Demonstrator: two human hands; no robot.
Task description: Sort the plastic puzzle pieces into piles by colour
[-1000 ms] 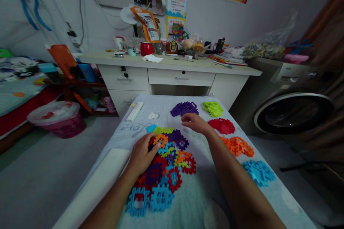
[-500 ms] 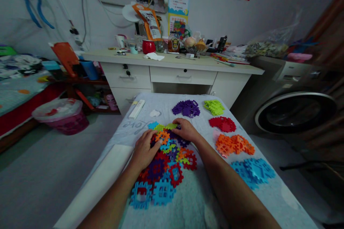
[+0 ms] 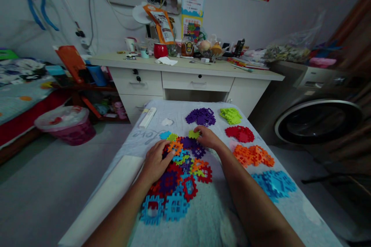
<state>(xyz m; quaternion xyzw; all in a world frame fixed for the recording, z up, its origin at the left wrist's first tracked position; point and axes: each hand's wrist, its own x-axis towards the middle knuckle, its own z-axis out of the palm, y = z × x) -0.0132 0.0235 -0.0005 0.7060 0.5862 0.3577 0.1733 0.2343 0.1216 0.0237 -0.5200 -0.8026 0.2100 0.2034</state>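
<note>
My right hand (image 3: 206, 137) pinches a yellow-green interlocking plastic tile (image 3: 194, 134) just above the far side of a mixed heap. Resting on the heap's left side, my left hand (image 3: 158, 161) has its thumb spread from the fingers, next to an orange tile (image 3: 175, 147). Purple tiles (image 3: 191, 144) lie below my right hand. Nearer to me in the heap are a red tile (image 3: 189, 188) and a blue tile (image 3: 176, 206). Sorted by colour along the right are purple (image 3: 201, 117), yellow-green (image 3: 230, 115), red (image 3: 240, 134), orange (image 3: 253, 156) and blue (image 3: 274, 184) piles.
A cloth-covered table (image 3: 208, 216) carries all the tiles. A white box (image 3: 147, 118) lies at its far left. Beyond stands a white desk (image 3: 185, 67) crowded with items. To the right is a washing machine (image 3: 315, 112); a pink bin (image 3: 68, 127) stands on the floor at left.
My right hand has moved slightly right, lifting the yellow-green tile off the heap and uncovering purple tiles. My left hand has stayed in place.
</note>
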